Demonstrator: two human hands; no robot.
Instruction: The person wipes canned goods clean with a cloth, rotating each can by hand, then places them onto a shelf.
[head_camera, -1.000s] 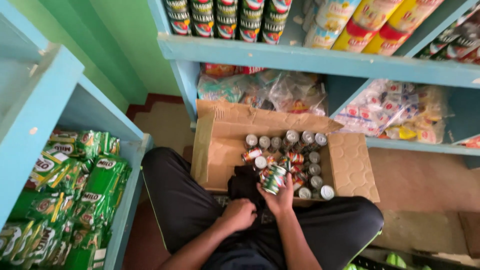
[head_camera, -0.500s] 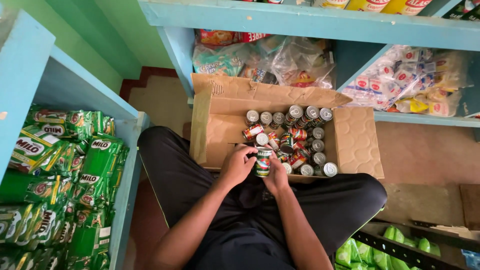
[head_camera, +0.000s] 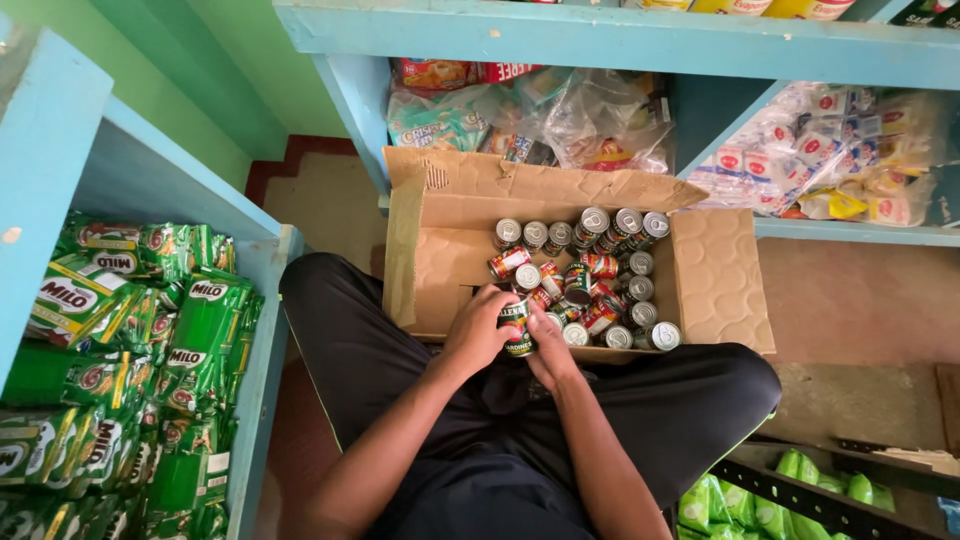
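- Both hands meet over the near edge of an open cardboard box (head_camera: 450, 260), seen from above.
- The left hand (head_camera: 478, 330) wraps around a small green can (head_camera: 517, 327), fingers curled on its side.
- The right hand (head_camera: 545, 352) touches the same can from below; how firmly it grips cannot be told.
- Just beyond the held can, more cans (head_camera: 600, 270) fill the box, some upright, some tipped.
- Left of the grip, a blue shelf (head_camera: 150, 180) holds green packets (head_camera: 150, 340).
- Beyond the box, a shelf holds bagged goods (head_camera: 560, 120).
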